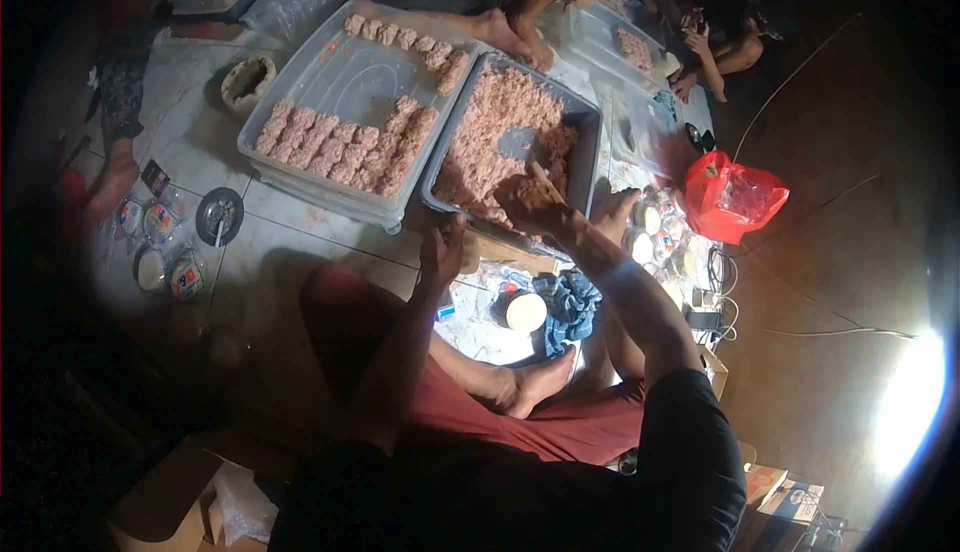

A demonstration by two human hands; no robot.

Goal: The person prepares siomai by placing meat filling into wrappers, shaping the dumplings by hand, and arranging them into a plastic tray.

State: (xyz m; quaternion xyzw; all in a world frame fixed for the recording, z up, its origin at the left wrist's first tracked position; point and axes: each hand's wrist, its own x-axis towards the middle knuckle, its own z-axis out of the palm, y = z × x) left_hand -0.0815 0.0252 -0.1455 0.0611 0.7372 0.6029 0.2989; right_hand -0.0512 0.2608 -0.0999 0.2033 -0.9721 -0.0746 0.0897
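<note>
My right hand point(532, 199) reaches over the near side of a dark grey tub point(428, 187). One finger stretches forward over the pinkish crumbly mixture point(500, 117) that fills most of the tub; its other fingers are partly hidden. My left hand point(441, 252) is raised in front of the tub, fingers curled against a small pale round object point(468, 255), whose kind I cannot make out. Left of the tub, a clear plastic bin point(335, 70) holds rows of shaped lumps point(340, 147) of similar mixture, along its near, right and far sides.
A white-topped container point(525, 313) and a dark blue cloth point(570, 304) lie near my feet. Wrapped round packs point(650, 217) and a red plastic bag point(735, 197) sit at right. At left are an ashtray point(219, 217) and more packs point(160, 220). Other people sit beyond the bins.
</note>
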